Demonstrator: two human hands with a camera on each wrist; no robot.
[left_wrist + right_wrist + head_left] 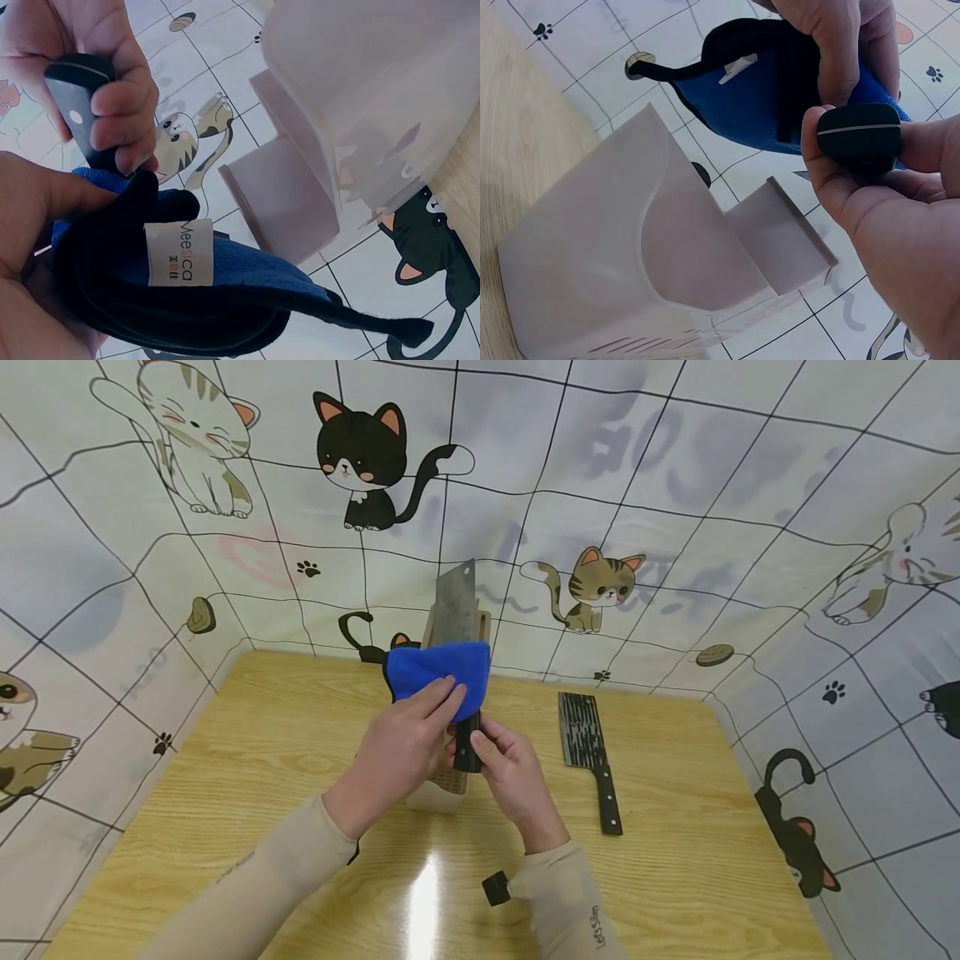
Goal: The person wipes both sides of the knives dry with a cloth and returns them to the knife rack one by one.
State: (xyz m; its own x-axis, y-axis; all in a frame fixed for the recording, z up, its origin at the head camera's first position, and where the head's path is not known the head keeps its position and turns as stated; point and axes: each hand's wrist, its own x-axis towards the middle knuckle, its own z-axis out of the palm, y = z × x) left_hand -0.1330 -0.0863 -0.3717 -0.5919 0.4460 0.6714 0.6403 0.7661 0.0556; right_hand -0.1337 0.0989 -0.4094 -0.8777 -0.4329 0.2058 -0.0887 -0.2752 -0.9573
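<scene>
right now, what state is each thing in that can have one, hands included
Raised cleaver: off the table, partly covered by the blue cloth
Blue cloth: folded over, against the raised cleaver
Left hand: holding the blue cloth
Right hand: gripping the raised cleaver's handle
Streaked cleaver: lying flat on the table, unheld
Pale holder: standing on the table

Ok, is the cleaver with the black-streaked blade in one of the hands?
No, the black-streaked cleaver lies on the wood-grain table, right of the right hand, which grips the other cleaver by its handle.
</scene>
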